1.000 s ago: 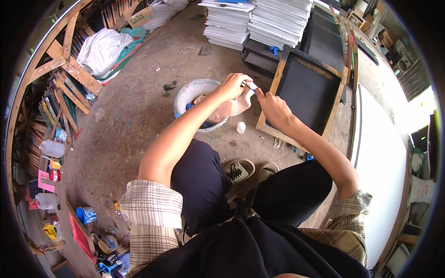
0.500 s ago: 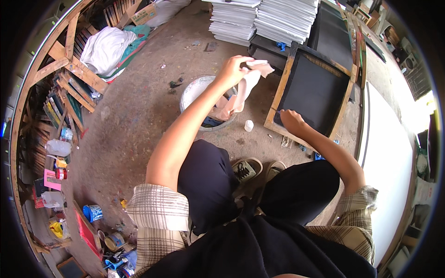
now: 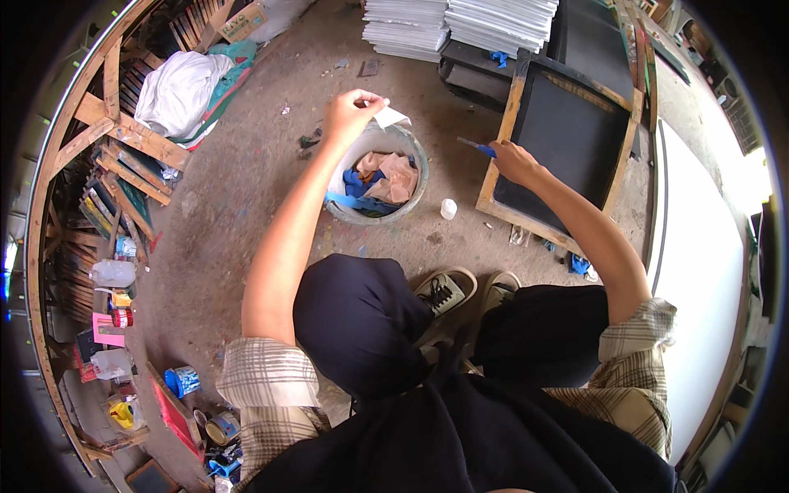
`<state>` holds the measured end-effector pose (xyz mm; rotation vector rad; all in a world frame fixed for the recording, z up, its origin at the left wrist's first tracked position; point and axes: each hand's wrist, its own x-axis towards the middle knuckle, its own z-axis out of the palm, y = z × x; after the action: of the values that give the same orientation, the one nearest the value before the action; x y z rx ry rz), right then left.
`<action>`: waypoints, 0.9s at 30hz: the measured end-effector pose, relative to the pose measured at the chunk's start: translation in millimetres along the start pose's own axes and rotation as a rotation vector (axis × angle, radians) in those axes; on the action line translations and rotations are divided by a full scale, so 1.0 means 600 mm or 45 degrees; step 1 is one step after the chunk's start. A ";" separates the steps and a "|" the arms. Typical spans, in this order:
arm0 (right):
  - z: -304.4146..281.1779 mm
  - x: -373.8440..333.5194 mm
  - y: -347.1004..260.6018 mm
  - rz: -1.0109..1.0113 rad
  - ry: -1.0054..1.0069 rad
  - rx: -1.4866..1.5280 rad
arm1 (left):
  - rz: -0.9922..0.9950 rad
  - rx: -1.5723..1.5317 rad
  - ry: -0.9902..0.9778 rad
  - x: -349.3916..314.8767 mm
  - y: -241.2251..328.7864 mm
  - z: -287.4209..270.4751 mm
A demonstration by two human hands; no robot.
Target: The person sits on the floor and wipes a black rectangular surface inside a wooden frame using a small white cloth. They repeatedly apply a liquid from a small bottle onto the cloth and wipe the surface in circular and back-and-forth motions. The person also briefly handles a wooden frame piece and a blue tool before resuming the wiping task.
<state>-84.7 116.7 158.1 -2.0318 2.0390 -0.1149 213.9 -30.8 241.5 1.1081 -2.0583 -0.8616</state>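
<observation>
Now a white scrap [image 3: 393,117] is pinched by the left hand [image 3: 352,115] near the bucket's [image 3: 422,177] far rim, while a slim blue-handled tool [image 3: 483,149] is gripped by the right hand [image 3: 518,163].

Upper left, a cardboard box [image 3: 244,22] is carrying a short line of printed lettering on its side.
</observation>
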 end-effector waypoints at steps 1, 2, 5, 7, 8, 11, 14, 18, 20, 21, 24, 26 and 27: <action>0.021 0.008 -0.005 0.027 -0.032 -0.034 | -0.036 -0.008 -0.025 -0.003 -0.008 0.004; 0.044 0.016 -0.003 0.063 -0.064 -0.079 | -0.024 -0.067 -0.044 -0.014 -0.008 0.020; 0.121 0.022 0.022 0.155 -0.079 -0.009 | -0.092 -0.252 -0.194 -0.032 -0.008 0.067; 0.172 0.019 -0.021 0.343 -0.072 0.219 | -0.137 -0.200 -0.180 -0.055 -0.034 0.094; 0.198 0.012 -0.034 0.328 0.011 0.267 | -0.099 -0.254 -0.185 -0.065 -0.049 0.109; 0.242 0.003 -0.044 0.312 0.227 0.405 | -0.042 -0.351 -0.224 -0.071 -0.075 0.155; 0.226 0.028 -0.025 0.371 0.271 0.677 | -0.112 -0.521 -0.446 -0.071 -0.080 0.195; 0.138 0.049 -0.077 0.251 0.056 1.743 | -0.167 -0.673 -0.558 -0.084 -0.068 0.204; 0.106 0.042 -0.073 0.128 -0.190 1.939 | -0.196 -0.737 -0.553 -0.079 -0.058 0.215; 0.091 0.037 -0.073 0.151 -0.238 1.981 | -0.209 -0.769 -0.550 -0.076 -0.056 0.219; 0.068 0.018 -0.056 0.162 -0.292 1.982 | -0.164 -0.735 -0.451 -0.082 -0.053 0.237; 0.047 0.006 -0.039 0.268 -0.330 1.472 | -0.183 -0.690 -0.443 -0.091 -0.055 0.250; 0.038 -0.001 -0.035 0.320 -0.351 1.219 | -0.164 -0.714 -0.395 -0.103 -0.055 0.261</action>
<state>-59.1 119.9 141.4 -1.1224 1.5747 -0.5918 134.4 47.2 110.8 0.8334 -1.8063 -1.6375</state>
